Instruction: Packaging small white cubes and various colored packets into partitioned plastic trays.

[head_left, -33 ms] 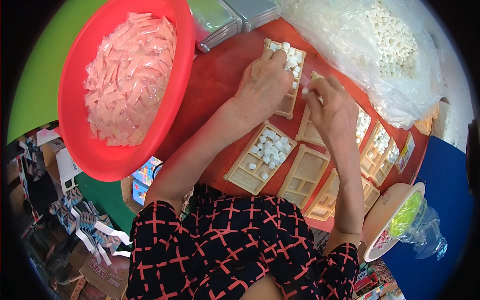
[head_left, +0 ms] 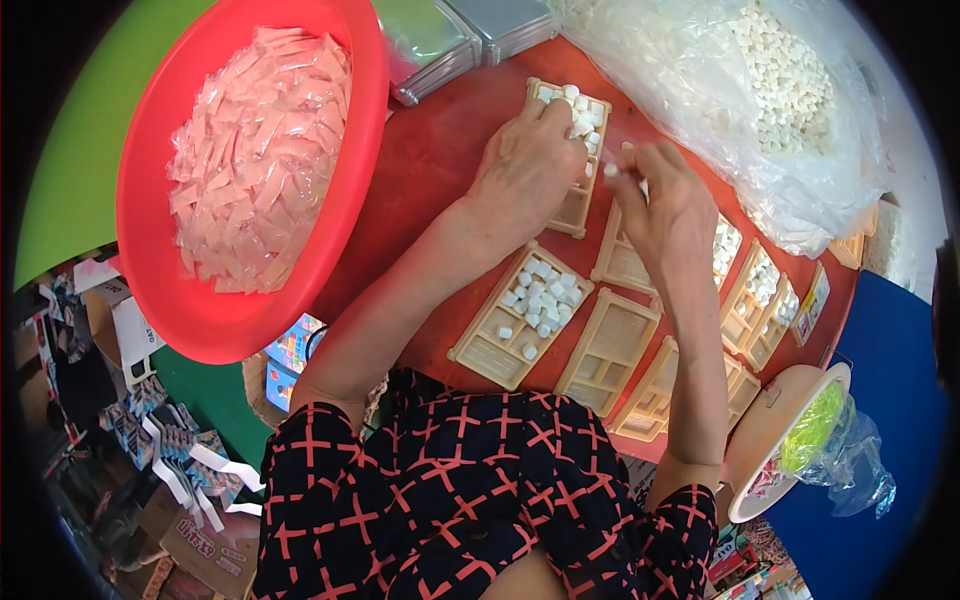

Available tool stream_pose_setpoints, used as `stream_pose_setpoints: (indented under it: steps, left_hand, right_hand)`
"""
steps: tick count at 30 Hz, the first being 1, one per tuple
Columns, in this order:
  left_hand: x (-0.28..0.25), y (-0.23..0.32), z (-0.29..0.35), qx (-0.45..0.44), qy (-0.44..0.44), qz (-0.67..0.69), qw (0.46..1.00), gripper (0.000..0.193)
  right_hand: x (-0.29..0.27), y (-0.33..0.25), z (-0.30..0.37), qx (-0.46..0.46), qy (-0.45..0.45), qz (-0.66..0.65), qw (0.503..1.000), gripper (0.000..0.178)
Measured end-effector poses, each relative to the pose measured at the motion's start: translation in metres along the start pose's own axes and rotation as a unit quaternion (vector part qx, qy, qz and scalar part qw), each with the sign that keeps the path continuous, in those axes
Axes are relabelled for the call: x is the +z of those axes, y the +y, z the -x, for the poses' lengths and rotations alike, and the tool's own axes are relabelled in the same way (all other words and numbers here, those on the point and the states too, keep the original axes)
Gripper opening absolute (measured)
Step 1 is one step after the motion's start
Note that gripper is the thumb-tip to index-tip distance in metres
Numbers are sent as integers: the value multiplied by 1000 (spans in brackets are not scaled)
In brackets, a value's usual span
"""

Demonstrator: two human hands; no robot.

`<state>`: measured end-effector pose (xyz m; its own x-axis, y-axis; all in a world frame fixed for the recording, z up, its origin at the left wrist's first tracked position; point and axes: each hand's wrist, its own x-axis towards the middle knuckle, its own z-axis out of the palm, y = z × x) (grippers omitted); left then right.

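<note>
My left hand (head_left: 528, 168) reaches over a beige compartment tray (head_left: 571, 219), its fingers curled down at the tray's edge. Their tips are hidden, so I cannot see what they grip. White cubes (head_left: 584, 122) lie in that tray, right beside the fingers. To the right, my right hand (head_left: 668, 205) is raised above a second beige tray (head_left: 617, 262), partly covering it. Between its bent fingers and thumb is a small white cube (head_left: 611, 171). Nearer to me, another tray (head_left: 492, 352) carries a heap of white cubes with a couple lying apart.
More beige trays (head_left: 607, 345) stand to the right on the red table (head_left: 440, 160), some with cubes. A red basin (head_left: 352, 170) of pink packets is at left. A clear bag (head_left: 690, 110) of white pieces fills the far right. A tilted tub (head_left: 775, 415) sits by the right edge.
My right hand has shifted very slightly, and the cube at its fingertips sits a little farther from me. My left hand and the trays look the same.
</note>
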<state>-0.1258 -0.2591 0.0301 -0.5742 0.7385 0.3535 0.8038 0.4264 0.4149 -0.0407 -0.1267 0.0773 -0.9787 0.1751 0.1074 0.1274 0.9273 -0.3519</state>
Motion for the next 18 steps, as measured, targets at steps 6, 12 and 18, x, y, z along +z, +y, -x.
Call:
stream_pose_setpoints:
  steps: [6,12,18]
  left_hand:
    - [-10,-17,-3,-35,115,100,988,7]
    - [4,-40,-20,-53,146,121,980,20]
    - [15,-46,-12,48,21,100,994,49]
  right_hand:
    - [24,7,-32,7,85,-152,985,14]
    - [23,10,-27,38,60,-208,976,16]
    - [32,13,-33,-96,73,-75,990,54]
